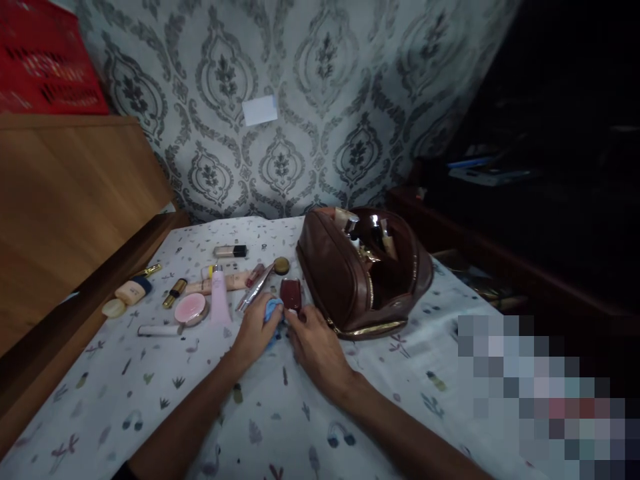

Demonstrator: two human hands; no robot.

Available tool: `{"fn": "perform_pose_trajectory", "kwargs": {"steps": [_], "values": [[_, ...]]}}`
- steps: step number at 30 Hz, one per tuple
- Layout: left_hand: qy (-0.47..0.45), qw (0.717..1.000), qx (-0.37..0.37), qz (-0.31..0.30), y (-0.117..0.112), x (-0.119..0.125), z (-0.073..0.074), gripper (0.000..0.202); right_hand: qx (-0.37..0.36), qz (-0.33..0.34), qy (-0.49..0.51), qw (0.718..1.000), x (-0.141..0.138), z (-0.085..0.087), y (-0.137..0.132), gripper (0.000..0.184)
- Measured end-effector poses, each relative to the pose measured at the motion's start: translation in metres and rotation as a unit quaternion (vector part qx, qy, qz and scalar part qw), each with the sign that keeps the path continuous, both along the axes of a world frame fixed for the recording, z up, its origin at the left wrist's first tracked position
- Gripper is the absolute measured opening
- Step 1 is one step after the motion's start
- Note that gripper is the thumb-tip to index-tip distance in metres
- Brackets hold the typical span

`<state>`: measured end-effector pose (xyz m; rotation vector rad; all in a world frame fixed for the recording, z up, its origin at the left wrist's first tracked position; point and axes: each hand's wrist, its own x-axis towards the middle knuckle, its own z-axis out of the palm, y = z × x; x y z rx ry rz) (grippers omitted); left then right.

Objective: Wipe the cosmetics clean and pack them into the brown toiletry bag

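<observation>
My left hand (256,328) is closed around a crumpled blue cloth (273,309), part of which shows between the fingers. Close beside it, my right hand (320,347) has its fingers bent and pinched at the cloth's edge; what they grip is hidden. Just beyond both hands is a dark red, glossy, box-shaped cosmetic item (291,293); whether the fingertips touch it I cannot tell. To the right stands an unzipped brown makeup bag (337,273) with several cosmetics inside. A silvery pink tube (256,289) lies left of the dark red item, near a small round gold-brown pot (281,266).
Left of my hands lie a pink tube (219,297), a pink round compact (191,310), a gold lipstick (175,293), a foundation bottle (134,291) and a black-capped tube (230,251). A wooden panel (75,200) borders the left; dark furniture (525,220) stands right.
</observation>
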<state>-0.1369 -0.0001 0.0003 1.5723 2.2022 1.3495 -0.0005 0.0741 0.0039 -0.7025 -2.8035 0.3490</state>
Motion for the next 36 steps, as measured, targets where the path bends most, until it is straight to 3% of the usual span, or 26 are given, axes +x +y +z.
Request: {"fn": "perform_pose_trajectory", "kwargs": {"steps": [8, 15, 20, 27, 31, 36], "values": [[0.027, 0.999, 0.009, 0.043, -0.003, -0.004, 0.002, 0.024, 0.004, 0.005, -0.019, 1.0, 0.005, 0.007, -0.003, 0.025], [0.099, 0.993, -0.026, -0.059, -0.003, -0.01, -0.007, 0.038, 0.06, 0.04, 0.059, 0.996, 0.014, -0.004, -0.009, 0.026], [0.041, 0.994, -0.07, -0.069, 0.0, -0.013, -0.009, 0.049, 0.074, 0.05, 0.087, 0.992, 0.02, 0.0, -0.007, 0.025], [-0.057, 0.998, -0.016, 0.024, 0.003, -0.021, -0.006, 0.039, 0.059, 0.044, 0.103, 0.992, 0.019, 0.002, -0.01, 0.034], [-0.089, 0.994, 0.007, 0.07, 0.004, -0.022, -0.005, 0.043, 0.032, 0.041, 0.111, 0.992, 0.017, 0.002, -0.005, 0.03], [-0.109, 0.992, 0.015, 0.068, 0.004, -0.021, 0.0, 0.036, -0.021, 0.065, 0.272, 0.96, 0.017, -0.002, 0.005, 0.028]]}}
